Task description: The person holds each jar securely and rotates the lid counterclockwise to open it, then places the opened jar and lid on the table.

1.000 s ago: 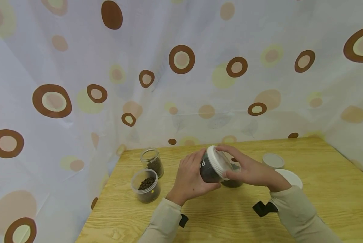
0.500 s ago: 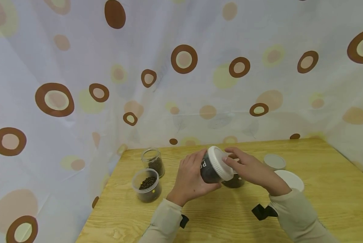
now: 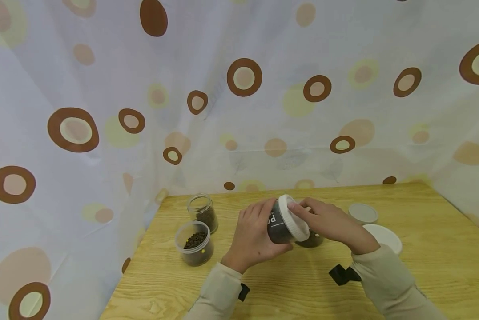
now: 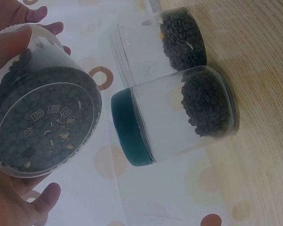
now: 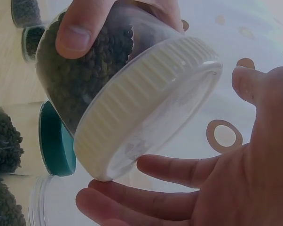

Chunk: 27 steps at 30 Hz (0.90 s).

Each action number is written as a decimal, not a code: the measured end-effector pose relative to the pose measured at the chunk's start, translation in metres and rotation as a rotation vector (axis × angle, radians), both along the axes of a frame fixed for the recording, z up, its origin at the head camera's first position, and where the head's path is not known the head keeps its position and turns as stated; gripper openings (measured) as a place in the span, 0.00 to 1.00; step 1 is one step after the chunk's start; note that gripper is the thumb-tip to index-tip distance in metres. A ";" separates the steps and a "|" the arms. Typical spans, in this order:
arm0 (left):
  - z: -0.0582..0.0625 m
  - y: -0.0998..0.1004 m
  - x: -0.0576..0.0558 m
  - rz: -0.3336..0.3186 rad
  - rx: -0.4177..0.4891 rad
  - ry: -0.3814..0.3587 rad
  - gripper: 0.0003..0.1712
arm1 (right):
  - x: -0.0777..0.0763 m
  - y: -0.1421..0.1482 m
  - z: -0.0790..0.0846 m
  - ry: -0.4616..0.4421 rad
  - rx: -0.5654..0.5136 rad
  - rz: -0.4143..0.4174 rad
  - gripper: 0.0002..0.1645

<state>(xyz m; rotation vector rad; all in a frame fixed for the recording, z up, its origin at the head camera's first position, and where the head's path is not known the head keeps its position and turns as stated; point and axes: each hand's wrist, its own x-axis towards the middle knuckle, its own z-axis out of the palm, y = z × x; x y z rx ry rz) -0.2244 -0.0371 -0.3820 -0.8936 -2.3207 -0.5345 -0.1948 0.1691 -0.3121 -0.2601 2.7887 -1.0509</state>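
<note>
Tilted in mid-air, a clear plastic jar (image 3: 278, 229) of dark pellets wears a white ribbed screw lid (image 5: 137, 108). My left hand (image 3: 253, 238) grips the jar's body; its thumb shows pressed on the side in the right wrist view. My right hand (image 5: 226, 169) is spread beside the lid, fingertips right at its lower rim and thumb apart from it. The left wrist view shows the jar's base (image 4: 47, 127) and my left fingers around it. Behind stands a green-lidded jar (image 4: 165, 122) partly filled with dark pellets, next to an uncapped jar (image 4: 155, 42) of the same.
On the wooden table's left side are an open plastic tub (image 3: 194, 249) and an open glass jar (image 3: 203, 211), both with dark pellets. Two loose lids, a grey one (image 3: 362, 213) and a white one (image 3: 385, 238), lie at the right. A patterned curtain (image 3: 239, 120) hangs behind.
My right fingers have shifted from gripping around the lid to resting loosely at it. The jar has turned and tipped slightly, its printed label coming more into view.
</note>
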 end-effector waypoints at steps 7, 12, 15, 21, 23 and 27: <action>-0.002 0.001 0.000 0.005 -0.015 0.030 0.59 | -0.003 0.001 -0.002 -0.012 0.038 -0.013 0.42; -0.003 0.000 0.000 0.005 -0.016 0.017 0.60 | -0.003 0.002 -0.004 -0.017 0.010 0.026 0.40; -0.003 -0.001 0.000 -0.001 0.004 -0.004 0.60 | -0.004 0.005 -0.008 0.019 -0.009 0.097 0.39; -0.002 -0.003 0.000 -0.028 0.040 -0.051 0.59 | -0.006 0.012 -0.015 0.095 -0.106 0.227 0.42; -0.002 -0.004 0.001 -0.046 0.053 -0.072 0.60 | -0.006 0.013 -0.015 0.119 -0.133 0.253 0.43; 0.000 -0.004 0.001 -0.066 0.073 -0.105 0.60 | -0.006 0.014 -0.016 0.176 -0.160 0.290 0.44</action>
